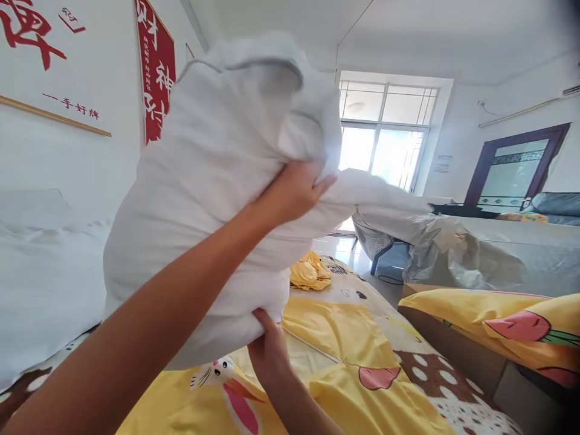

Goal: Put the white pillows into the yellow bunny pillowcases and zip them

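A plump white pillow (203,175) with thin grey piping is held up in front of me, filling the middle of the view. My left hand (294,190) reaches across it and grips a bunched fold high on its near side. Lower down, my right hand (268,347) pinches the bottom corner, thumb on top. Part of the white fabric stretches out to the right, blurred by motion. Beneath the pillow lies a yellow cloth cover (339,326) with a rabbit print and a pale zip-like line, spread on the patterned bed sheet (435,368).
Another white padded item (45,278) is at the left. A crumpled yellow cloth (312,272) lies farther back on the bed. To the right, a yellow printed pillow (498,314) rests on a brown box-like edge. Behind it stands plastic-covered furniture (453,254).
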`<state>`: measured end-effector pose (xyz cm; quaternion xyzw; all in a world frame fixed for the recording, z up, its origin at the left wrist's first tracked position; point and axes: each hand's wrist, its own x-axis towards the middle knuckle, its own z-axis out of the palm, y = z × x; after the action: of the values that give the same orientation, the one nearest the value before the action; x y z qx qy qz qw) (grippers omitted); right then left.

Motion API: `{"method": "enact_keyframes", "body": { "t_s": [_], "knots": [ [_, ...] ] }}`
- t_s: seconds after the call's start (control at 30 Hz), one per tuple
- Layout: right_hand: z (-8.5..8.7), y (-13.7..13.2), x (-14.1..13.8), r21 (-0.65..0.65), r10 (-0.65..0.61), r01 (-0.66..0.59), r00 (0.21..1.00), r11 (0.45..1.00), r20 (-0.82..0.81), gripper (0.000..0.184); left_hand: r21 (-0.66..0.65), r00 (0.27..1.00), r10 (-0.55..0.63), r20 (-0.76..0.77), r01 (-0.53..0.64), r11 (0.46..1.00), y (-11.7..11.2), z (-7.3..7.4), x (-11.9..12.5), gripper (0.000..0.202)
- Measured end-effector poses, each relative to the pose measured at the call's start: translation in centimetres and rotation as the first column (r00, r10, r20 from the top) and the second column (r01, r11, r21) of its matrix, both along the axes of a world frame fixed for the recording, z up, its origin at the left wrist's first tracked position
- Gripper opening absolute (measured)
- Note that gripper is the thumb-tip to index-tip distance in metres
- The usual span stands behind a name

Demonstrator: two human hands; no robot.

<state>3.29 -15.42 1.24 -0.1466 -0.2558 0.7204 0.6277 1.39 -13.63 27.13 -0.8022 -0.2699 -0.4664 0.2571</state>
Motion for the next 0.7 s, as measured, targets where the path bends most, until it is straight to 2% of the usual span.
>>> {"method": "enact_keyframes", "body": {
  "t_s": [0.1, 0.17, 0.23, 0.3, 0.37, 0.4, 0.43, 0.47, 0.5, 0.53, 0.57, 0.6, 0.67, 0.7],
  "knots": [
    [1.9, -0.4, 0.7, -0.057, -0.008, 0.006, 0.999, 0.998, -0.036, 0.051, -0.024, 0.947, 0.172, -0.271, -0.186, 0.982, 0.8, -2.1, 0.3, 0.026],
    [3.0, 0.1, 1.7, -0.042, -0.045, 0.043, 0.998, 0.998, -0.05, 0.053, -0.003, 0.883, 0.191, -0.429, -0.213, 0.977, 0.8, -3.6, -0.3, 0.025],
    [4.2, 1.0, 3.1, 0.029, -0.106, 0.109, 0.992, 0.994, -0.074, 0.054, -0.016, 0.869, 0.147, -0.473, -0.175, 0.984, 0.0, -6.1, -1.8, 0.022],
    [5.5, 1.9, 4.9, 0.118, -0.152, 0.163, 0.984, 0.98, -0.097, 0.052, -0.069, 0.936, 0.034, -0.35, -0.062, 0.996, -1.5, -10.2, -4.0, 0.02],
    [6.8, 2.6, 6.6, 0.195, -0.187, 0.202, 0.978, 0.96, -0.09, 0.05, -0.145, 0.986, -0.148, -0.071, 0.137, 0.98, -3.3, -16.0, -6.4, 0.013],
    [7.5, 2.9, 7.3, 0.227, -0.205, 0.217, 0.976, 0.949, -0.075, 0.049, -0.203, 0.966, -0.244, 0.081, 0.255, 0.945, -3.9, -19.0, -7.4, 0.011],
    [8.0, 3.2, 7.8, 0.256, -0.225, 0.232, 0.973, 0.938, -0.057, 0.048, -0.306, 0.921, -0.275, 0.275, 0.355, 0.883, -4.4, -21.9, -8.2, 0.015],
    [8.5, 3.6, 8.0, 0.287, -0.244, 0.245, 0.969, 0.926, -0.041, 0.048, -0.484, 0.866, -0.22, 0.449, 0.442, 0.755, -4.5, -24.4, -8.8, 0.013],
    [8.8, 3.9, 8.1, 0.316, -0.257, 0.253, 0.966, 0.915, -0.027, 0.049, -0.608, 0.774, -0.121, 0.622, 0.574, 0.549, -4.4, -26.3, -9.1, 0.014],
    [9.0, 4.2, 7.9, 0.338, -0.265, 0.254, 0.964, 0.906, -0.015, 0.05, -0.609, 0.659, -0.028, 0.752, 0.71, 0.353, -3.9, -27.4, -9.2, 0.025],
    [9.0, 4.6, 7.5, 0.352, -0.271, 0.254, 0.963, 0.901, -0.003, 0.053, -0.591, 0.605, 0.024, 0.796, 0.768, 0.248, -3.3, -27.9, -9.0, 0.039],
    [9.0, 5.0, 7.1, 0.36, -0.277, 0.253, 0.961, 0.898, 0.018, 0.055, -0.558, 0.557, 0.057, 0.828, 0.812, 0.171, -2.5, -27.7, -8.6, 0.052],
    [8.7, 5.6, 6.1, 0.367, -0.284, 0.239, 0.956, 0.899, 0.075, 0.058, -0.467, 0.462, 0.067, 0.884, 0.878, 0.108, -0.9, -26.3, -7.5, 0.069],
    [8.5, 5.8, 5.7, 0.37, -0.281, 0.224, 0.953, 0.901, 0.109, 0.058, -0.391, 0.385, 0.09, 0.919, 0.917, 0.073, -0.3, -25.5, -6.9, 0.072]
  ]
}}
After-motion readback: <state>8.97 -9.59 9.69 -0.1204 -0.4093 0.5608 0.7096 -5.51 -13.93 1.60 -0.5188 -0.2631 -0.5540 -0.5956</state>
